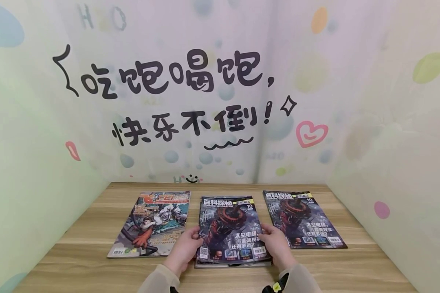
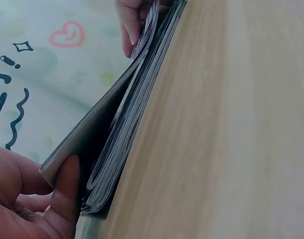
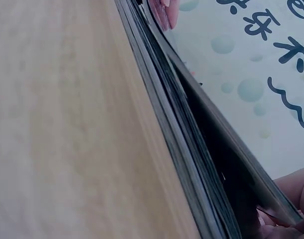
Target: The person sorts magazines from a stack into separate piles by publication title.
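Observation:
In the head view both hands hold a dark magazine (image 1: 229, 228) with a red ring-shaped machine on its cover, one at each side. My left hand (image 1: 185, 249) pinches its left edge, thumb and fingers on opposite faces. At the right edge, my right hand (image 1: 277, 244) grips it likewise. Beneath lies a small stack of magazines (image 2: 124, 144), its layered edges showing in both wrist views. The held magazine is tilted up from that stack, with a dark wedge of space between them. What covers the lower magazines have is hidden.
Left of the stack, a magazine (image 1: 154, 224) with a red title and cartoon figures lies on the wooden table (image 1: 84, 260). Another magazine (image 1: 303, 219) with the same dark cover lies to the right. Printed walls (image 1: 190, 162) enclose the table's back and sides.

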Demonstrator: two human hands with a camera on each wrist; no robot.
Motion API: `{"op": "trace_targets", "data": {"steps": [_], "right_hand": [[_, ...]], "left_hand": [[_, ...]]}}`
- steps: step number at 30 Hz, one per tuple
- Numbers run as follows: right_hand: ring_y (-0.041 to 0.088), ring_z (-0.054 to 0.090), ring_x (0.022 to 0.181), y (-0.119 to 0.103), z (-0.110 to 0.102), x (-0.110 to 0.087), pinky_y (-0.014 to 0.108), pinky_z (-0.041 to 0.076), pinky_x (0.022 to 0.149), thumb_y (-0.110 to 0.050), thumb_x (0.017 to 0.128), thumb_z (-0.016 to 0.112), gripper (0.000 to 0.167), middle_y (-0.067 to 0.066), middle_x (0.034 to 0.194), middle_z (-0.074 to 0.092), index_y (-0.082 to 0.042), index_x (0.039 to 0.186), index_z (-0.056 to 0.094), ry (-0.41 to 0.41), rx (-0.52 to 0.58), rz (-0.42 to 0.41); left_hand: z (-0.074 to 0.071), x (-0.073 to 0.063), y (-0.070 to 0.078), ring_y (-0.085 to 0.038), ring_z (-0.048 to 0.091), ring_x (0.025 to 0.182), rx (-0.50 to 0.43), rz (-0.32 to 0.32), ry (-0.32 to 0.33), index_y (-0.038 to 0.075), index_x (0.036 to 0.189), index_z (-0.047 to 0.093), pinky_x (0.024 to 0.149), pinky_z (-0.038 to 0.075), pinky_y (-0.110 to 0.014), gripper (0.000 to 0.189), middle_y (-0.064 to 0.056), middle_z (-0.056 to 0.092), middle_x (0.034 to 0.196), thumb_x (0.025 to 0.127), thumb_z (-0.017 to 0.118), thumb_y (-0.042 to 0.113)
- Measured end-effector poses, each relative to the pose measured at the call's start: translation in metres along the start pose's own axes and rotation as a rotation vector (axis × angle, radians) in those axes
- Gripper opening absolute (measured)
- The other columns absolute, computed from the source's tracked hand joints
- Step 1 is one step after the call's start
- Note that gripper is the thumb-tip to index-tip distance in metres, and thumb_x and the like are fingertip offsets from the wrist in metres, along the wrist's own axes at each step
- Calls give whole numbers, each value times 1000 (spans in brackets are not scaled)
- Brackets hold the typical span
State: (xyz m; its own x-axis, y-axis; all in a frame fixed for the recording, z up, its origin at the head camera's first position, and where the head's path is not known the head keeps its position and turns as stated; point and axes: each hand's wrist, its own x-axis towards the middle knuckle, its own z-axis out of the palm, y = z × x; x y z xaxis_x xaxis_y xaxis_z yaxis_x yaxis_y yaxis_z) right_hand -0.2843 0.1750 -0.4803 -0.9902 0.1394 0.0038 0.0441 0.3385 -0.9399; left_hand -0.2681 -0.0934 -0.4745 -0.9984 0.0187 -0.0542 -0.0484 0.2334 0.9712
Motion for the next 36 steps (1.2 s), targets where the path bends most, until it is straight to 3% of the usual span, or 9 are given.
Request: {"op": "trace_targets", "data": {"steps": [4,8,15,20,27,36], "right_hand": [[26,59,94,-1,0,0,37,48,81,1,84,60,47,21,107,63,12,129,52,-17,21,-1],[22,58,87,-3,1,0,30,47,74,4,81,60,49,17,101,63,12,128,53,-23,37,1],[25,55,90,-4,1,1,30,44,75,4,81,62,49,17,98,61,12,129,53,-5,21,-15],[26,53,91,-4,-5,3,30,43,76,3,83,62,48,15,98,60,10,130,53,7,20,5],[26,51,94,-3,-21,6,29,43,76,4,85,60,48,16,101,59,9,132,52,10,50,11],[24,50,97,4,-53,12,28,41,81,3,85,59,51,15,105,59,8,134,49,2,-1,15]], "left_hand": [[-4,0,0,-25,60,94,-17,-11,-41,-15,140,34,78,55,-38,55,-23,55,114,90,53,-1],[-7,-1,1,-28,58,100,9,-2,-40,-15,139,35,84,52,-42,54,-23,55,115,90,53,-1],[-5,-3,2,-33,53,109,23,24,13,-11,139,40,93,46,-49,53,-22,56,118,88,56,0],[-1,-5,4,-32,51,110,-6,38,14,-10,140,39,96,43,-49,55,-20,55,118,89,55,0],[12,-6,13,-39,43,124,-53,67,-11,-11,142,35,102,39,-52,55,-31,46,132,91,53,-2],[44,-5,24,-35,47,115,-107,86,-3,-10,141,37,98,43,-50,54,-24,51,123,89,53,-3]]}}
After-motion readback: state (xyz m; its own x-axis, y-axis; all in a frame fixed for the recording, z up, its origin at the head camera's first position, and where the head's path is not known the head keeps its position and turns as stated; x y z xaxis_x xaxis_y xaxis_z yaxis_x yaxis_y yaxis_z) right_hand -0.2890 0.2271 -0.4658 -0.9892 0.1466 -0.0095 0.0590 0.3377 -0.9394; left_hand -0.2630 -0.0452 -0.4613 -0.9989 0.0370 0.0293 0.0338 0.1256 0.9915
